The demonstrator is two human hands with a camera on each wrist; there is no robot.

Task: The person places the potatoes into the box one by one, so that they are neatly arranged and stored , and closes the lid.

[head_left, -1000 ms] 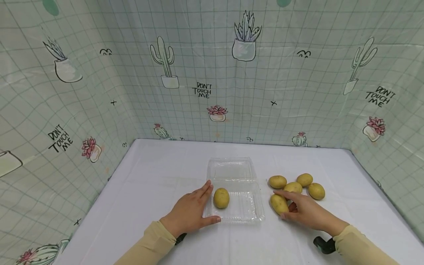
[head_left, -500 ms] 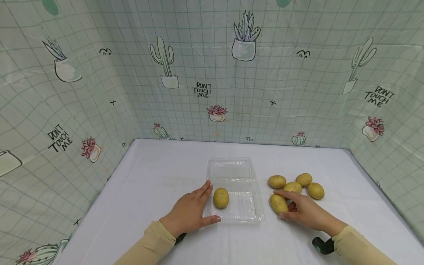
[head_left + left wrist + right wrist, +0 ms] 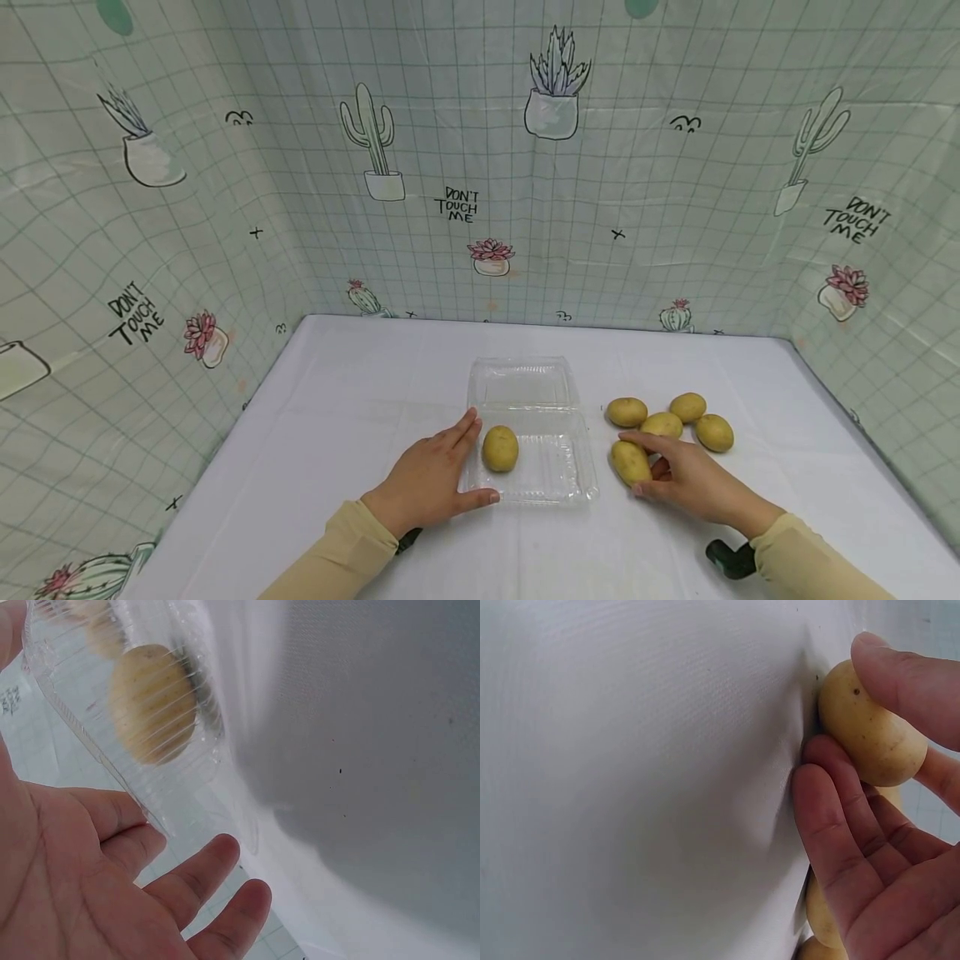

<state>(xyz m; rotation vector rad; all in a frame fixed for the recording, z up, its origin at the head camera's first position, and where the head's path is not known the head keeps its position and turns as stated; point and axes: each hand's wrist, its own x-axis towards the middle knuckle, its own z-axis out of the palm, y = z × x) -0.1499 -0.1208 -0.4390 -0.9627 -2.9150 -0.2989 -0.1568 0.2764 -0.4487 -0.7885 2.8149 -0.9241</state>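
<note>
Yellow, smooth-skinned and lightly specked, the held potato sits to the right of the box, low at the table; whether it touches the surface I cannot tell. The right hand has it pinched between thumb and forefinger, with other fingertips tucked against the table just beside it. Four loose potatoes lie close behind, in a loose cluster. To the left, the clear plastic box lies with its lid folded back, away from the person; one boxed potato rests in its left part. The left hand has thumb and fingers apart, touching the box's left edge and near corner. Tan sleeves cover both forearms. All this is on a white table, before a gridded, cactus-printed cloth.
</note>
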